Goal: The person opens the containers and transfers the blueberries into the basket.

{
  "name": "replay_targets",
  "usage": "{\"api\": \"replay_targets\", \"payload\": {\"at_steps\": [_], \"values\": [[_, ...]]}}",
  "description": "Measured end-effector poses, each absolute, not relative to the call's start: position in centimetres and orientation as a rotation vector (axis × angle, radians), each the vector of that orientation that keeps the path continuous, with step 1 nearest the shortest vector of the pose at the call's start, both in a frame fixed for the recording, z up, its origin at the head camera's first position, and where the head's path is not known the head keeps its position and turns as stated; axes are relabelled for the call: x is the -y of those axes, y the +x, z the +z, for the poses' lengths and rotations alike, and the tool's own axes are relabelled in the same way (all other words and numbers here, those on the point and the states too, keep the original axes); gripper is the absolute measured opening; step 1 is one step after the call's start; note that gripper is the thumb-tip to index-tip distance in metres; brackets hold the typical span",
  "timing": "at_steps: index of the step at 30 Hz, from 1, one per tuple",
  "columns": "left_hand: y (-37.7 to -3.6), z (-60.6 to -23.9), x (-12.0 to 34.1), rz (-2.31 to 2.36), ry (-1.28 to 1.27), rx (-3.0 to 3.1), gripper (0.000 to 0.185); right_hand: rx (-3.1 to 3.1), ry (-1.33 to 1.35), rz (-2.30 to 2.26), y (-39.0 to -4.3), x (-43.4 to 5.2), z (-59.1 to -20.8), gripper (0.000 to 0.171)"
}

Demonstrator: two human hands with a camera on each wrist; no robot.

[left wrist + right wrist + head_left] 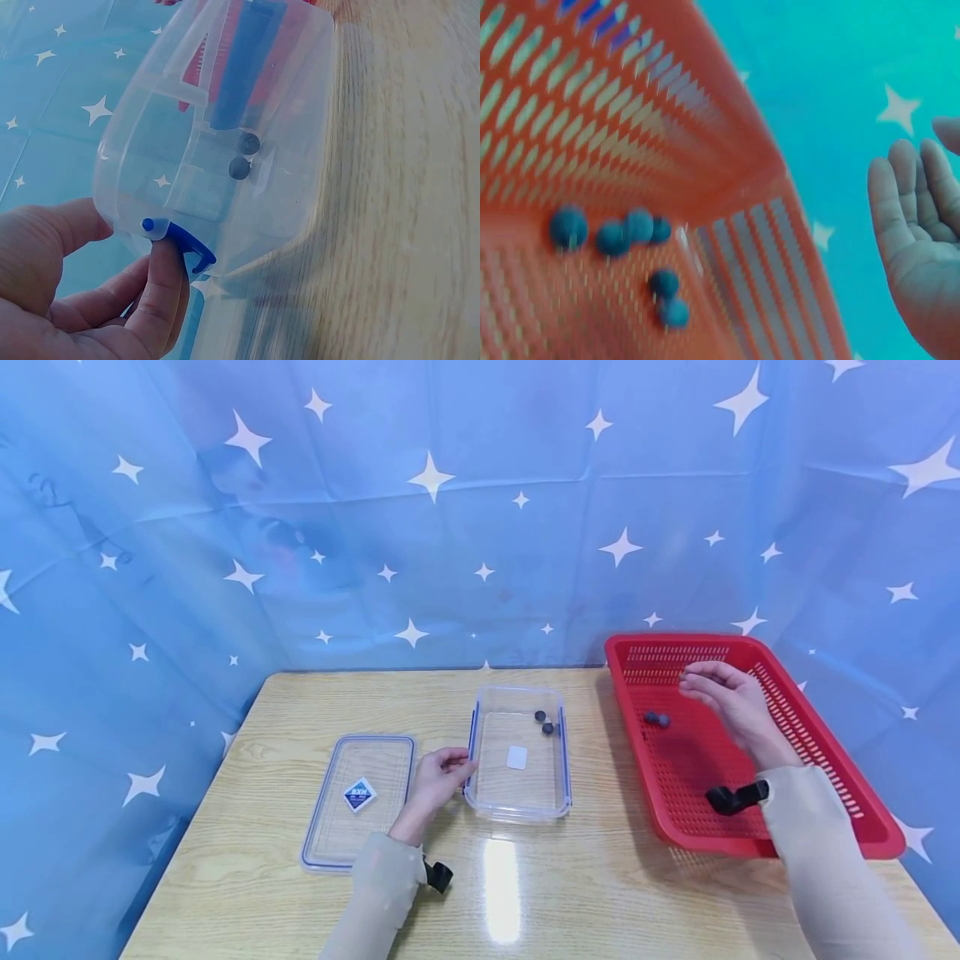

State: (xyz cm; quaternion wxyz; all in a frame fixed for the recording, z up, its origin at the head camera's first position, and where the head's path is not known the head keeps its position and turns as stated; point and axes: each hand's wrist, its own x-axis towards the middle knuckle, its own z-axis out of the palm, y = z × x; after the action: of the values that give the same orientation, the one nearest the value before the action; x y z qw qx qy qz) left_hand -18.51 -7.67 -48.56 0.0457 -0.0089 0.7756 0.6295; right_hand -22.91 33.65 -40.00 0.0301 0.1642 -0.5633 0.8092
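Note:
A clear plastic food container (517, 785) with blue side latches stands mid-table, with two blueberries (244, 154) in it near its right wall. My left hand (442, 774) holds the container's left side. The left wrist view has its thumb at the rim and fingers around a blue latch (187, 246). Over the red plastic basket (645, 760) is my right hand (731, 706), fingers loosely bent and nothing between them. Several blueberries (615, 234) lie on the basket floor, below and apart from that hand; my arm hides part of the floor.
A clear lid (322, 818) with a blue edge and a blue-and-white label lies left of the container. The wooden table (585, 893) meets a blue star-patterned curtain (480, 527) at the back. Black cameras are strapped to both wrists.

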Motion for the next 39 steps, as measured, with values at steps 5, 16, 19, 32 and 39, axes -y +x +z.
{"api": "replay_targets", "payload": {"at_steps": [5, 16, 19, 32, 39], "values": [[-18.5, -48.4, 7.7, 1.923, -0.027, -2.370, 0.032, 1.684, 0.513, 2.493, -23.4, -31.2, -39.4, 0.021], [-18.6, -48.5, 7.7, 1.882, -0.051, -2.406, 0.030, 1.826, 0.356, 2.442, -24.3, -26.2, -38.0, 0.013], [-18.6, -48.4, 7.7, 1.881, -0.058, -2.406, 0.029, 1.902, 0.296, 2.381, -24.4, -25.0, -37.7, 0.012], [-18.5, -48.5, 7.6, 1.916, -0.040, -2.399, 0.030, 1.983, 0.206, 2.393, -25.3, -20.7, -38.3, 0.015], [-18.4, -48.5, 7.6, 1.922, -0.034, -2.404, 0.030, 1.969, 0.106, 2.411, -25.4, -18.0, -38.8, 0.019]]}}
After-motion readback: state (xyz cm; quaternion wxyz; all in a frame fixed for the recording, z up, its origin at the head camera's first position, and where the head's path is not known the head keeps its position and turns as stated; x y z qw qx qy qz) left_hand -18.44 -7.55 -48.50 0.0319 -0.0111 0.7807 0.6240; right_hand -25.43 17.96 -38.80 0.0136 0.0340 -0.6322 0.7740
